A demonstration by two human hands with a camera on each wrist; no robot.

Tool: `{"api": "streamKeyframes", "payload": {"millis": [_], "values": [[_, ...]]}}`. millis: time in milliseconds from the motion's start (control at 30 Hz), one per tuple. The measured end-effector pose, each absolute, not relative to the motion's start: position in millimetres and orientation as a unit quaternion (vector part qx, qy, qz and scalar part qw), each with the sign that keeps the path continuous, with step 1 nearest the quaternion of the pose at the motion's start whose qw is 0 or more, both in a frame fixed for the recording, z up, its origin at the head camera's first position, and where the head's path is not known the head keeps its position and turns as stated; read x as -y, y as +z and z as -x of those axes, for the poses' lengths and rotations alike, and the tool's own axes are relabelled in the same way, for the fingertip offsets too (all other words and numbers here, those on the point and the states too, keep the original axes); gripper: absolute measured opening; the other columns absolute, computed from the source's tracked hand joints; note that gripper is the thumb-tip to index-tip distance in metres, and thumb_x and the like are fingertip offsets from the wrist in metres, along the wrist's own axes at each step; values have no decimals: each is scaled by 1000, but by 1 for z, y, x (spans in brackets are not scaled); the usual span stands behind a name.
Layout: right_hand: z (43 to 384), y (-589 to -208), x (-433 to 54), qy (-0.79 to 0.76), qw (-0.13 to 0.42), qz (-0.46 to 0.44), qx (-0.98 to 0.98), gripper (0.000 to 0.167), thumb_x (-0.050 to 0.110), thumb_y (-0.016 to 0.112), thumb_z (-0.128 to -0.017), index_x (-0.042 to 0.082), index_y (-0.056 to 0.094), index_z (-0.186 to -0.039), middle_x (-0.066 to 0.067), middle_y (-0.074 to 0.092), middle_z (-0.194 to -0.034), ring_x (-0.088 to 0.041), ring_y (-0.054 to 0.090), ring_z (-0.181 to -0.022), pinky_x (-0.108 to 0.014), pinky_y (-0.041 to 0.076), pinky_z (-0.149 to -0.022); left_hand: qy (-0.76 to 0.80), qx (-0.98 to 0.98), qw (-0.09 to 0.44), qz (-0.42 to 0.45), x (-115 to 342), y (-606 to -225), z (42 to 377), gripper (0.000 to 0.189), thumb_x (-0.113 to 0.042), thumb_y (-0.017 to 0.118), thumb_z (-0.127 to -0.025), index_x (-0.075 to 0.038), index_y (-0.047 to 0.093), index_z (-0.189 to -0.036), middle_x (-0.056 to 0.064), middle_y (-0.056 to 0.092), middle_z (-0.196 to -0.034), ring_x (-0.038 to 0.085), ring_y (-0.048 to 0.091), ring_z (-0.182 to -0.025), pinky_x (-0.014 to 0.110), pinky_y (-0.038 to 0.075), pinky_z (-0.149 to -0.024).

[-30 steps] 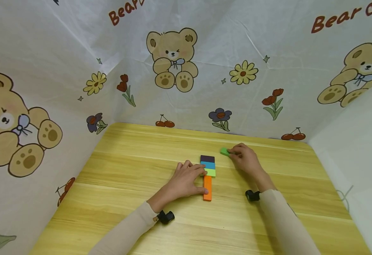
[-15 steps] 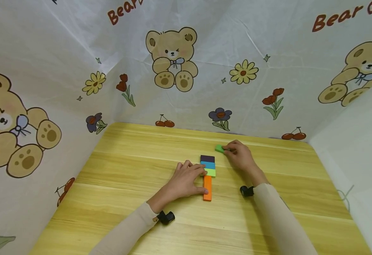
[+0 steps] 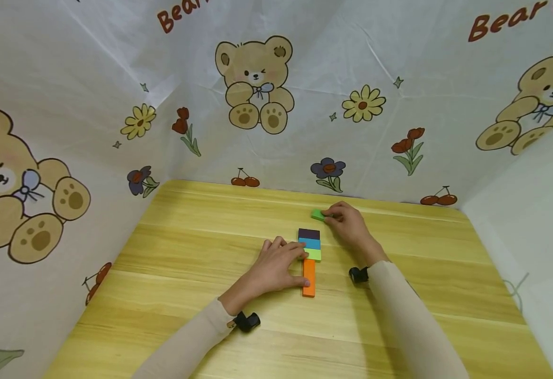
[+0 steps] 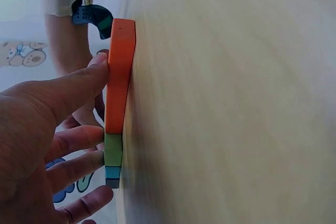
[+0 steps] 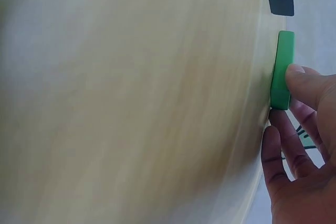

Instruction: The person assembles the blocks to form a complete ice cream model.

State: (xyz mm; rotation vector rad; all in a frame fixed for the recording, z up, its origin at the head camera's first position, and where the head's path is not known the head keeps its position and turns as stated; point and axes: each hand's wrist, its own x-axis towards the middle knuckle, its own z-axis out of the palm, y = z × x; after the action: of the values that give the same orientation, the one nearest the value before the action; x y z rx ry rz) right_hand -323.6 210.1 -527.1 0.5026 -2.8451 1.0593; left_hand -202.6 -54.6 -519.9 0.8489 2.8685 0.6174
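In the head view, a dark block (image 3: 309, 233), a blue block (image 3: 310, 243) and a light green block (image 3: 314, 255) lie side by side on the wooden table. An orange block (image 3: 309, 278) runs toward the person from the light green one, like a stem. My left hand (image 3: 271, 269) rests on them, thumb on the orange block and extended fingertips on the blue and light green ones. Just beyond the dark block, my right hand (image 3: 349, 223) pinches the end of a green block (image 5: 283, 72), which stays apart from the row. Its far end is hidden by the fingers in the head view.
The wooden tabletop (image 3: 200, 237) spreads around the blocks. A white bear-print sheet (image 3: 304, 147) rises behind and to the left of it. Black wrist cameras, one a small black device (image 3: 248, 321), sit at both cuffs.
My right hand has moved left and slightly away from the person with the green block, to behind the dark block. The left hand and the other blocks have stayed put.
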Motion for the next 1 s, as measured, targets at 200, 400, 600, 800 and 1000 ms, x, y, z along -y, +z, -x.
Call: {"api": "streamKeyframes", "payload": {"millis": [200, 400, 600, 800, 1000], "values": [[330, -526, -199, 347, 39, -176, 920, 25, 10, 71, -104, 4, 79, -127, -17, 69, -126, -37, 68, -114, -54, 58, -102, 202, -938, 42, -278, 55, -520, 203, 65, -68, 80, -87, -33, 69, -141, -12, 52, -165, 18, 46, -120, 38, 29, -96], [335, -524, -190, 358, 29, -176, 917, 24, 11, 73, -103, 4, 80, -125, -17, 68, -128, -38, 68, -116, -54, 58, -103, 203, -938, 41, -278, 55, -519, 202, 66, -68, 80, -87, -33, 69, -141, -12, 52, -165, 18, 47, -120, 38, 28, -95], [338, -525, -186, 360, 17, -176, 916, 23, 12, 73, -104, 5, 81, -124, -16, 68, -130, -37, 68, -117, -53, 59, -102, 199, -939, 43, -277, 54, -519, 203, 65, -68, 81, -87, -33, 69, -141, -12, 52, -166, 18, 46, -119, 38, 28, -96], [340, -528, -184, 358, 16, -179, 916, 23, 11, 72, -103, 5, 81, -124, -17, 69, -130, -38, 68, -116, -53, 59, -101, 194, -940, 43, -276, 53, -520, 203, 66, -69, 80, -87, -34, 69, -141, -12, 52, -166, 18, 46, -119, 38, 29, -96], [340, -528, -182, 374, 14, -184, 909, 23, 9, 72, -103, 4, 81, -123, -17, 69, -130, -38, 67, -119, -53, 59, -102, 193, -941, 42, -275, 54, -520, 203, 66, -69, 80, -87, -34, 69, -140, -12, 53, -165, 18, 46, -119, 38, 29, -94]]}}
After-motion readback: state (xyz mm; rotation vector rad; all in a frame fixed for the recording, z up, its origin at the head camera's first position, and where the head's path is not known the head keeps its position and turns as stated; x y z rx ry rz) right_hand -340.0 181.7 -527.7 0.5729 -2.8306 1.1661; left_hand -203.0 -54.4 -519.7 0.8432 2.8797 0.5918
